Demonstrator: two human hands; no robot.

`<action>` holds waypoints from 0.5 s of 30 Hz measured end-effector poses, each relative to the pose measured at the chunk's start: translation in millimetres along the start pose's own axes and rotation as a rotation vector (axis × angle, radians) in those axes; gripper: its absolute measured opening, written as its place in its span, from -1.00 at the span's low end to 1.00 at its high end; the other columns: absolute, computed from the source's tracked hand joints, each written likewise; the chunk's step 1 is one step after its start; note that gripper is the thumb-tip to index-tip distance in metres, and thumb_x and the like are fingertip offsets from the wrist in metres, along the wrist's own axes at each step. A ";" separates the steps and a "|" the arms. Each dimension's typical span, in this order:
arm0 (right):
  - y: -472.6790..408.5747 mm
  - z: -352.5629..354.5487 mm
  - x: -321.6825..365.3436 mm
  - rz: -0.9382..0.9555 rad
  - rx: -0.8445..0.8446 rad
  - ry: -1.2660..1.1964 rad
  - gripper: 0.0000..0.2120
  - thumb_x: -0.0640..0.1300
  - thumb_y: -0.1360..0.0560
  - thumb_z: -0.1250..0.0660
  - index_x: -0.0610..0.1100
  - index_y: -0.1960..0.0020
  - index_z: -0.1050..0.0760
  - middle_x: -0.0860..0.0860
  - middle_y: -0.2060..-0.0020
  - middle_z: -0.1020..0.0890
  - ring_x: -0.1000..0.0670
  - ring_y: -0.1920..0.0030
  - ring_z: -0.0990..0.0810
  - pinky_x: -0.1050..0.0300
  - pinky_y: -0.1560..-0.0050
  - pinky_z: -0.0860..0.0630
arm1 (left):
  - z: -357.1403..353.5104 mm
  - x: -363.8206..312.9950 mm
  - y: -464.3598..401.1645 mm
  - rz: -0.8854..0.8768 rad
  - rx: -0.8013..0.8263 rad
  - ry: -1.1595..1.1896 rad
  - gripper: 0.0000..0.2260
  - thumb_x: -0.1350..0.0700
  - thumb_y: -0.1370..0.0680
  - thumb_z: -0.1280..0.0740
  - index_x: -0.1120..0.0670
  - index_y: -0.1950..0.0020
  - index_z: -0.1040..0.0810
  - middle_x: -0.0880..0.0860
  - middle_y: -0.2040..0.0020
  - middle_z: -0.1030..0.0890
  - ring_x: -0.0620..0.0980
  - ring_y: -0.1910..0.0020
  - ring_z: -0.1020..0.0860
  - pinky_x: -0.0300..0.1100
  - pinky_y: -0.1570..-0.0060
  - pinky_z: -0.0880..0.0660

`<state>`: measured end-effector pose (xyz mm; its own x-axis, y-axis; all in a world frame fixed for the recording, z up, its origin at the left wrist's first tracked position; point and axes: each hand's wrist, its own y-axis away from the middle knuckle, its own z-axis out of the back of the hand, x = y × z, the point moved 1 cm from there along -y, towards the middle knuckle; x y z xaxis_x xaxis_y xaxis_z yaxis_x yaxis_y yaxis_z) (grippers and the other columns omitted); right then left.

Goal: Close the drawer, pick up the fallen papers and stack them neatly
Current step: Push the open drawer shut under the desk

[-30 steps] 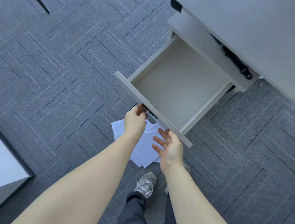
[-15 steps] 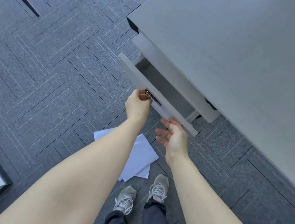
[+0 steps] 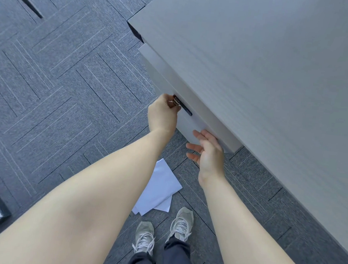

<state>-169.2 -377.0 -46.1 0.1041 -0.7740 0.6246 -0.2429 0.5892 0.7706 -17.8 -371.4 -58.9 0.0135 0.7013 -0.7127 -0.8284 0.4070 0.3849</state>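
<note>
Drawer status: the pale grey flat-fronted drawer (image 3: 193,110) is now seen pushed in under the light grey woodgrain desk top (image 3: 260,87); a second ago its empty interior stood fully exposed, and half a second ago only a narrow strip remained open. No interior is visible now, so the closing step is judged done or all but done; whether the front is fully seated cannot be told from this angle.

Left hand (image 3: 162,117): fingers pinched narrowly on the small metallic pull (image 3: 176,101) at the near face of the drawer front, beside a dark slot. Right hand (image 3: 208,152): fingers spread wide, holding nothing, fingertips at or just beside the lower right part of the drawer front; contact cannot be confirmed.

Papers: the white loose sheets (image 3: 157,190) lie on the dark grey patterned carpet tiles (image 3: 64,97), near the person's grey laced sneakers (image 3: 164,228), below and nearer than the drawer. Several sheets are overlapped and fanned out of line, corners offset, flat and uncreased as far as visible; part is hidden by the left forearm. Pick-up and stacking are not yet started.
</note>
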 end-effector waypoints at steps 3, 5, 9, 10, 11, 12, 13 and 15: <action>1.9 1.7 2.1 -0.009 0.014 0.063 -0.65 -0.22 -0.59 -0.17 -0.08 -0.35 -0.41 0.07 -0.12 -0.63 0.02 0.23 -0.60 0.21 0.33 -0.52 | 1.9 -0.4 0.2 -0.143 0.006 -0.265 -0.81 0.10 -0.51 -0.33 0.16 -0.07 -0.56 0.21 0.04 -0.68 0.22 0.04 -0.60 -0.06 0.16 -0.44; 2.4 1.6 3.9 -0.012 0.014 0.097 -0.63 -0.22 -0.59 -0.17 -0.08 -0.38 -0.39 0.04 -0.16 -0.62 0.01 0.23 -0.58 0.19 0.31 -0.52 | 3.3 0.6 1.1 -0.232 0.030 -0.430 -0.75 0.04 -0.59 -0.21 0.18 -0.08 -0.55 0.28 0.06 -0.66 0.29 0.07 -0.59 -0.07 0.25 -0.35; 3.7 -0.5 4.2 0.001 -0.008 0.100 -0.65 -0.20 -0.58 -0.21 -0.08 -0.36 -0.41 -0.01 -0.23 -0.60 -0.01 0.21 -0.59 0.14 0.28 -0.52 | 7.3 7.3 -7.6 -0.249 0.105 -0.386 -0.70 0.02 -0.60 -0.15 0.21 0.04 -0.56 0.26 0.15 -0.65 0.26 0.16 -0.60 -0.01 0.27 -0.45; 4.4 -1.6 3.2 0.008 -0.018 0.098 -0.67 -0.18 -0.58 -0.22 -0.06 -0.33 -0.41 -0.03 -0.24 -0.59 -0.01 0.21 -0.60 0.14 0.27 -0.52 | 7.8 10.4 -12.3 -0.233 0.146 -0.319 -0.72 0.02 -0.59 -0.16 0.18 0.06 -0.56 0.22 0.16 -0.66 0.22 0.18 -0.63 0.01 0.21 -0.52; 5.3 -3.8 2.1 0.017 -0.028 0.097 -0.70 -0.17 -0.58 -0.23 -0.03 -0.30 -0.41 -0.04 -0.25 -0.58 -0.01 0.22 -0.60 0.13 0.25 -0.53 | 9.0 11.8 -15.6 -0.214 0.195 -0.272 -0.73 0.01 -0.57 -0.17 0.15 0.06 -0.57 0.18 0.15 -0.68 0.17 0.19 -0.65 0.02 0.14 -0.56; 6.4 -6.2 0.2 0.026 -0.040 0.102 -0.71 -0.17 -0.58 -0.23 0.00 -0.28 -0.39 -0.04 -0.25 -0.57 -0.01 0.22 -0.60 0.11 0.23 -0.53 | 11.0 12.8 -17.6 -0.205 0.243 -0.248 -0.74 -0.02 -0.56 -0.19 0.11 0.04 -0.58 0.15 0.13 -0.69 0.13 0.19 -0.67 0.02 0.10 -0.57; 7.7 -9.8 -2.5 0.035 -0.051 0.110 -0.71 -0.18 -0.57 -0.23 0.01 -0.28 -0.38 -0.05 -0.23 -0.58 -0.01 0.22 -0.60 0.09 0.20 -0.53 | 14.6 13.4 -17.6 -0.202 0.282 -0.236 -0.74 -0.05 -0.54 -0.22 0.08 -0.01 -0.58 0.13 0.08 -0.69 0.11 0.16 -0.67 0.02 0.05 -0.57; 14.1 -19.7 -11.2 0.042 -0.070 0.157 -0.65 -0.19 -0.56 -0.23 0.00 -0.33 -0.38 -0.05 -0.18 -0.62 -0.04 0.22 -0.60 0.06 0.19 -0.54 | 26.6 20.8 -11.3 -0.179 0.352 -0.204 -0.65 -0.10 -0.50 -0.29 0.05 -0.21 -0.54 0.05 -0.11 -0.68 0.07 -0.04 -0.64 0.00 -0.08 -0.53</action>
<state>-154.8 -355.4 -39.7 0.2461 -0.7061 0.6640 -0.1832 0.6388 0.7472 6.8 -345.8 -62.5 0.2786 0.6885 -0.6696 -0.5620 0.6823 0.4677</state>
